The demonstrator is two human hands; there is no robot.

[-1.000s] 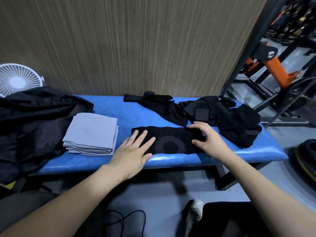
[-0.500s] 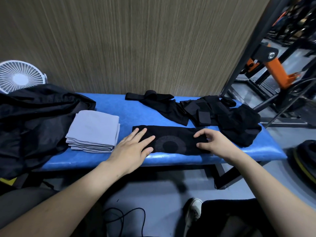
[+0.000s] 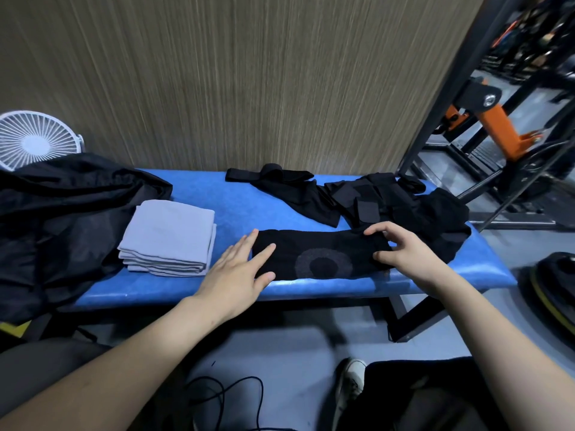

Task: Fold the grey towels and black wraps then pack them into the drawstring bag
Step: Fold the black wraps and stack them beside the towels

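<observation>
A black wrap with a grey ring pattern (image 3: 323,259) lies flat along the front of the blue bench (image 3: 236,200). My left hand (image 3: 239,272) rests flat, fingers spread, on the wrap's left end. My right hand (image 3: 404,253) pinches the wrap's right end between thumb and fingers. A stack of folded grey towels (image 3: 169,237) sits left of the wrap. Several unfolded black wraps (image 3: 389,206) are heaped at the back right of the bench. The black drawstring bag (image 3: 62,225) lies crumpled at the left end.
A white fan (image 3: 34,141) stands behind the bag by the wood-grain wall. A black metal frame with orange gym equipment (image 3: 497,132) stands to the right. A weight plate (image 3: 557,284) lies on the floor at right, and a black cable (image 3: 227,396) lies below the bench.
My right hand has lifted from lying flat on the wrap's right end to pinching it with thumb and fingers. My left hand stays pressed on the left end.
</observation>
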